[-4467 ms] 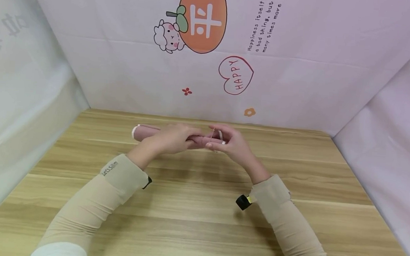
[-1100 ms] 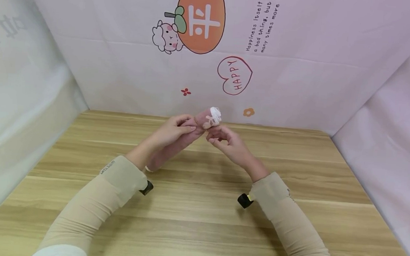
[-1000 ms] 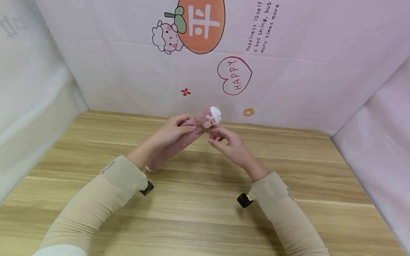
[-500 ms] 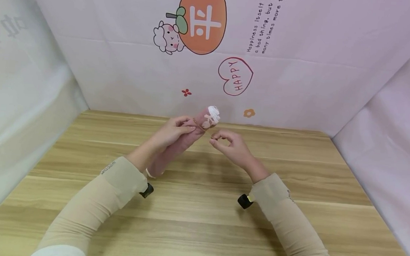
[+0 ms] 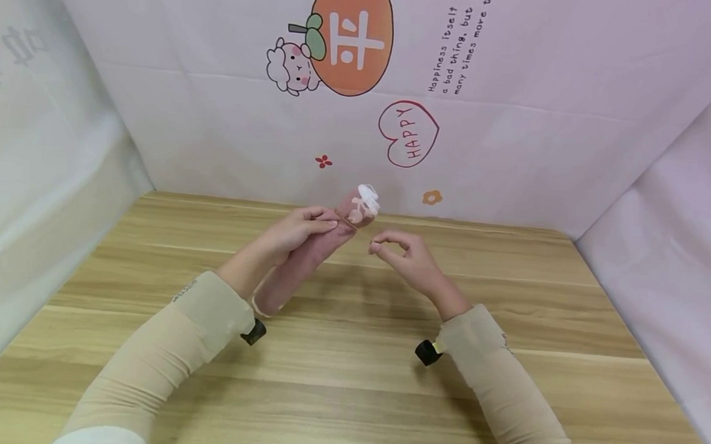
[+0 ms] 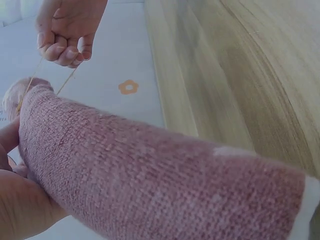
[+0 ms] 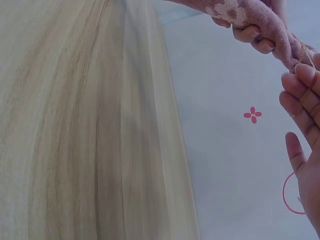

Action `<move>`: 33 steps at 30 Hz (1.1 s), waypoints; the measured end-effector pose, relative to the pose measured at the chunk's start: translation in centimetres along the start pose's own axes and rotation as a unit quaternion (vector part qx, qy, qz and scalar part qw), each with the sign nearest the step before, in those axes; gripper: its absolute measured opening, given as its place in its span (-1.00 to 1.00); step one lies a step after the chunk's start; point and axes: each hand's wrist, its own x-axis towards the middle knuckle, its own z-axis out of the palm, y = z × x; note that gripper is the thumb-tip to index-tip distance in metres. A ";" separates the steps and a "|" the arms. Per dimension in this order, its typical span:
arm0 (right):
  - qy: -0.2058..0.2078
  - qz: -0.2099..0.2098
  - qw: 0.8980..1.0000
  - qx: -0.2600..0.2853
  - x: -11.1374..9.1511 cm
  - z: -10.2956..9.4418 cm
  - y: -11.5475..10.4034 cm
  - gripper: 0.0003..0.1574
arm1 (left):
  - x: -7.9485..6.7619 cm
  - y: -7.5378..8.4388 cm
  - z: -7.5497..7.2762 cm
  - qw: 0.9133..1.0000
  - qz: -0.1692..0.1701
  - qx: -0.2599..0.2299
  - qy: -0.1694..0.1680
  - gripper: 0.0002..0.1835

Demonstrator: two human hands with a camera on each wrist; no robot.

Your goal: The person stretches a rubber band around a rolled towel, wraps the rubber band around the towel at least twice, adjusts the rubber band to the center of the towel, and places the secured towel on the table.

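A rolled pink towel (image 5: 302, 273) slants over the table, its white-edged end raised toward the back wall. My left hand (image 5: 295, 235) grips the roll near its upper part, thumb across the top. Pale flower shapes show on the towel in the right wrist view. A thin yellowish rubber band (image 6: 67, 81) loops round the towel just beyond the left hand. My right hand (image 5: 411, 260), apart from the towel on its right, pinches the band with curled fingers. In the left wrist view, two strands stretch taut from the roll to those fingers.
The wood-grain table (image 5: 344, 386) extends beneath both arms. White printed cloth (image 5: 213, 136) rises behind its far edge, with more cloth at the left and right sides. Small black wrist cameras (image 5: 427, 353) hang below both cuffs.
Earlier the towel lay nearly level across both hands; now it slants. Over the last second my right hand has drawn away to the right, while the towel's lower end has swung slightly nearer me.
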 end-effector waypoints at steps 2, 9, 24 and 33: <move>0.002 0.002 1.000 0.000 -0.1 -0.1 0.1 -0.85 | 0.0 0.0 0.0 1.000 -0.005 -0.011 0.006 -0.61; -0.003 0.012 1.000 0.005 -0.2 -0.5 0.2 -0.79 | -0.1 0.1 0.0 0.998 -0.029 -0.041 0.032 -0.58; -0.004 0.020 0.999 0.028 -0.7 -1.4 0.3 -0.72 | -0.2 0.2 -0.1 0.997 -0.032 -0.057 0.039 -0.54; -0.003 0.034 0.999 0.023 -1.3 -2.0 0.6 -0.69 | -0.2 0.2 -0.4 0.997 -0.041 -0.051 0.042 -0.55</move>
